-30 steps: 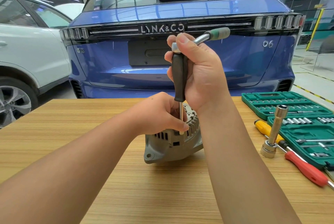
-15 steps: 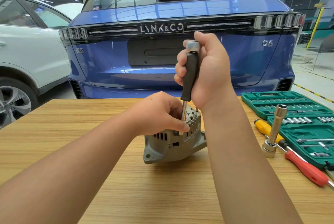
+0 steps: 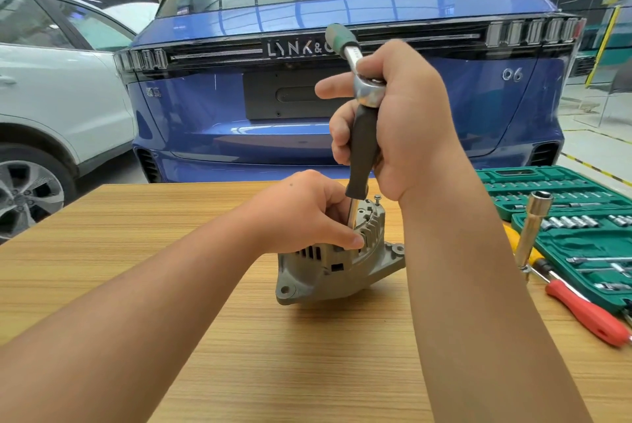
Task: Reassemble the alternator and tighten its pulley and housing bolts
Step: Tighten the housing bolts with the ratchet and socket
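Table (image 3: 102, 286), wooden, spanning the foreground; white car (image 3: 51, 98) behind its left edge, blue car (image 3: 342, 135) behind its middle.

Left hand (image 3: 301, 214): fingers curled over the top of the alternator (image 3: 338, 262), thumb pressed on the fins beside the tool shaft. Same grip as half a second ago.

Alternator: grey metal casing, standing near the middle of the table, tilted with its right side raised (the tilt is a little steeper than one second ago). A small bolt (image 3: 377, 198) stands up at its upper right edge.

Driver (image 3: 362, 152): dark handle, upright with a slight lean, shaft running down into the alternator top behind the left thumb.

Ratchet (image 3: 355, 63): chrome head seated on the driver's top, green-tipped handle now pointing up and left. One second ago it pointed right; half a second ago it was hidden behind the hand.

Right hand (image 3: 403, 122): wrapped round the driver handle and ratchet head together, index finger stretched out to the left. It sits higher than before.

Long socket (image 3: 533, 227): standing at a lean on the table, right of the right forearm, unmoved.

Screwdrivers: red-handled one (image 3: 588, 316) lying near the right edge, yellow-handled one (image 3: 516, 241) partly hidden behind the forearm.

Tool case (image 3: 581, 214): green, open, sockets in rows, far right.
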Demonstrator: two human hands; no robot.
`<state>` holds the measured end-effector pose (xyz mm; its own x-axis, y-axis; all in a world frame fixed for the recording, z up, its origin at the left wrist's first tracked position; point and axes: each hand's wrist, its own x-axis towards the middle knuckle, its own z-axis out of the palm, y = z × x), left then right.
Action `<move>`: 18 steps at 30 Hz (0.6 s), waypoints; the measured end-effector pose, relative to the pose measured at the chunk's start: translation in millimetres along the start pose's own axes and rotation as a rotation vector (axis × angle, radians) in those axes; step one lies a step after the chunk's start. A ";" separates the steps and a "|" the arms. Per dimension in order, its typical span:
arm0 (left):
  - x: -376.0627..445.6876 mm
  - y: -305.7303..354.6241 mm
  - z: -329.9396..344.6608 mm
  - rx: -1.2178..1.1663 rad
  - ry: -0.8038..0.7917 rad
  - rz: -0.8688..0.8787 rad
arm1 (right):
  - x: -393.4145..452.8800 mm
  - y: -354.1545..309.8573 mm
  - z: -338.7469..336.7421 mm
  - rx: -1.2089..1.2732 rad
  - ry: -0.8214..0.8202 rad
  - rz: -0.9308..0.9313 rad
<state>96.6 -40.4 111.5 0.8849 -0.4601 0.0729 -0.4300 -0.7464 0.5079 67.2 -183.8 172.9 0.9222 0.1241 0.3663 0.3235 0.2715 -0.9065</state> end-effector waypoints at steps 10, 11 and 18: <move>1.7 -0.9 -0.8 -0.023 -0.016 -0.019 | 11.3 20.1 16.5 0.446 0.057 -0.149; 1.9 -0.7 -0.5 -0.027 -0.013 -0.027 | 13.5 25.1 14.4 0.448 0.032 -0.205; 2.6 -3.0 0.2 -0.006 0.047 -0.071 | 14.4 39.1 -8.6 0.377 -0.466 -0.230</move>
<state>100.2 -39.4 110.0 0.9207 -0.3827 0.0768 -0.3648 -0.7735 0.5183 94.9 -179.6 141.0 0.6221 0.4013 0.6722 0.3269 0.6470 -0.6889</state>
